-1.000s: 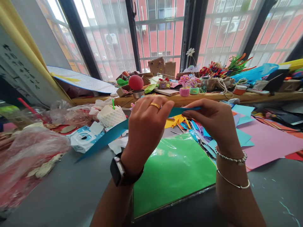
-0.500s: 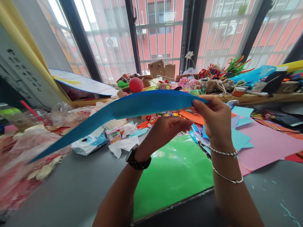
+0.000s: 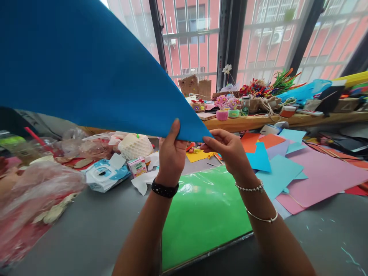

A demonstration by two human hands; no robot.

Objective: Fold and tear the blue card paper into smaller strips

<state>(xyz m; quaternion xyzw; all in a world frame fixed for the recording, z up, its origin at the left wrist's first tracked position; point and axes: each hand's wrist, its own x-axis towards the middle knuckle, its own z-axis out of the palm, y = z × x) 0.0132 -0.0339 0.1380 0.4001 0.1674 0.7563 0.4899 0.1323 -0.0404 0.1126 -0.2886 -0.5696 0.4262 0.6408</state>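
Observation:
A large sheet of blue paper point(image 3: 94, 76) is held up in the air, its broad face toward me and its narrow corner pointing right. My left hand point(image 3: 173, 153) grips its lower edge, thumb on the near face and fingers behind, hidden by the sheet. At the pointed corner my right hand point(image 3: 227, 147) pinches the paper between thumb and fingers. Beneath both hands lies a glossy green sheet point(image 3: 209, 214) on the grey table.
Pink paper point(image 3: 330, 172) and light blue paper pieces point(image 3: 283, 172) lie to the right. A wet wipes pack point(image 3: 105, 174), a small box point(image 3: 138, 166) and plastic bags point(image 3: 43, 195) are on the left. Craft flowers point(image 3: 227, 103) stand on the ledge under the window.
The blue sheet has turned from nearly edge-on to broad face toward me, rising at the left. My left hand has taken hold of its lower edge. My right hand has moved down and left.

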